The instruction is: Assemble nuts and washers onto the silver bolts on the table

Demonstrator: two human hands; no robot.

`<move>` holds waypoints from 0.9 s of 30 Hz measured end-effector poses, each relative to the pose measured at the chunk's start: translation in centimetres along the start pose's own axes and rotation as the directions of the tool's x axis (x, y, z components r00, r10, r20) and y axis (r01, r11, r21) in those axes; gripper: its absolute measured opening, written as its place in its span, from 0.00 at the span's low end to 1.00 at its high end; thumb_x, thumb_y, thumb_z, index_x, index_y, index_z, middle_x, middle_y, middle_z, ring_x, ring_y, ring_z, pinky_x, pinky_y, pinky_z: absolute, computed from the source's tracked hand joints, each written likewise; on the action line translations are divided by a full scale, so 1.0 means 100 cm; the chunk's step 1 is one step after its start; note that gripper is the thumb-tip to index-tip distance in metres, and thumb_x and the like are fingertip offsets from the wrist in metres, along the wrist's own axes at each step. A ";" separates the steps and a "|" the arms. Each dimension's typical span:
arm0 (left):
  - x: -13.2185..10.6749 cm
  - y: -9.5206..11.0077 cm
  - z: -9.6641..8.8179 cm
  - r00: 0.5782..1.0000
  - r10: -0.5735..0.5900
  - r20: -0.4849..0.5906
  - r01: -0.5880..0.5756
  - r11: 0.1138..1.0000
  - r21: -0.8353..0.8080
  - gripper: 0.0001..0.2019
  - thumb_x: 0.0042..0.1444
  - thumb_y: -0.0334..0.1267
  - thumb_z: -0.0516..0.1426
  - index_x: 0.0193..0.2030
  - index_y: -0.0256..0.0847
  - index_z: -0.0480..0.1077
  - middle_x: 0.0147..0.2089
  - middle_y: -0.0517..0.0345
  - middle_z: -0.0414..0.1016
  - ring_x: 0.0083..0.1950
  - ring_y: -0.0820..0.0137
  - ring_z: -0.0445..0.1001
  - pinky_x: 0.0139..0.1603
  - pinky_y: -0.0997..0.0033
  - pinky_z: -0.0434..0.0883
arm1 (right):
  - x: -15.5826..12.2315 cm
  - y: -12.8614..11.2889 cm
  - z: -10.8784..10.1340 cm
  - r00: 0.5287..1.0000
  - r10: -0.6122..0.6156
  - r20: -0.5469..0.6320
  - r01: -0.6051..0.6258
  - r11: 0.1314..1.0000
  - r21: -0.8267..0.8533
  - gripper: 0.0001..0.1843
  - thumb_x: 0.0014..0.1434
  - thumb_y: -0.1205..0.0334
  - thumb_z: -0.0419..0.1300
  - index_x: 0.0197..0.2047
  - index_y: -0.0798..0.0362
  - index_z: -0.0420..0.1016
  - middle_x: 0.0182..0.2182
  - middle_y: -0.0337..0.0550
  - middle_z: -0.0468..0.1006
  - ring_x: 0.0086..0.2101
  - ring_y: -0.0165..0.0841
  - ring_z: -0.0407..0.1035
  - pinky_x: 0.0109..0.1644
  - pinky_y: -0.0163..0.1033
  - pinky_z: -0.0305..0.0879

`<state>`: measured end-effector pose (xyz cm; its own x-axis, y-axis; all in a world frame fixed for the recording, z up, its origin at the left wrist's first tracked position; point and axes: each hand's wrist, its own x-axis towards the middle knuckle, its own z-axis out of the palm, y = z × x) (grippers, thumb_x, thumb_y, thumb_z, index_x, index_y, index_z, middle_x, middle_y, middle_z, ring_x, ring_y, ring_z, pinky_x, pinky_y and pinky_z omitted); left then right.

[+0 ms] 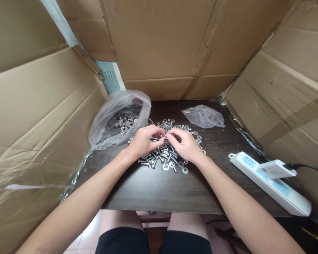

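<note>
My left hand (pixel 146 141) and my right hand (pixel 184 143) meet above a pile of hardware, fingertips nearly touching. Between them is a small metal bolt (pixel 163 136), pinched from both sides; whether a nut or washer sits on it is too small to tell. Under and around my hands lie many loose bolts (pixel 163 154), with flat washers (pixel 184 170) and nuts scattered among them. Part of the pile is hidden by my hands.
An open clear plastic bag (pixel 103 132) holding metal fasteners stands at the left. A smaller crumpled plastic bag (pixel 205 117) lies at the back right. A white power strip (pixel 270 183) with a plugged-in adapter (pixel 277 169) rests at the right. Cardboard walls (pixel 169 42) surround the dark table (pixel 159 192).
</note>
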<state>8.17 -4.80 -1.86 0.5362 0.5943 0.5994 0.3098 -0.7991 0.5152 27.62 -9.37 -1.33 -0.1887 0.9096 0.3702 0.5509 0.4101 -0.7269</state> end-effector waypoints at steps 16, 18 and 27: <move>0.000 -0.003 0.002 0.998 -0.060 -0.007 0.060 0.998 0.033 0.03 0.60 0.32 0.63 0.40 0.38 0.76 0.35 0.59 0.76 0.35 0.73 0.74 0.39 0.74 0.71 | -0.001 0.001 -0.002 0.983 -0.118 -0.142 0.120 0.993 0.006 0.11 0.54 0.72 0.55 0.37 0.52 0.77 0.35 0.42 0.72 0.33 0.33 0.66 0.41 0.41 0.65; 0.000 -0.003 0.003 0.998 -0.068 -0.009 0.068 0.997 0.030 0.03 0.59 0.31 0.63 0.40 0.38 0.76 0.34 0.59 0.76 0.35 0.73 0.74 0.39 0.74 0.71 | -0.001 0.002 -0.001 0.980 -0.118 -0.162 0.119 0.993 -0.005 0.13 0.54 0.73 0.55 0.39 0.52 0.77 0.36 0.43 0.72 0.33 0.32 0.65 0.42 0.41 0.66; 0.000 -0.001 0.003 0.999 -0.054 -0.005 0.054 0.998 0.012 0.03 0.59 0.32 0.63 0.41 0.38 0.76 0.34 0.59 0.76 0.35 0.73 0.74 0.39 0.74 0.70 | -0.001 0.004 0.001 0.997 -0.041 -0.064 0.036 0.996 -0.080 0.08 0.61 0.64 0.59 0.42 0.53 0.78 0.37 0.44 0.74 0.33 0.32 0.67 0.42 0.41 0.66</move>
<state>8.37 -4.73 -2.14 0.5151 0.6368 0.5737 0.3474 -0.7671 0.5394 27.80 -9.26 -1.72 -0.1586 0.8860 0.4356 0.6069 0.4355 -0.6648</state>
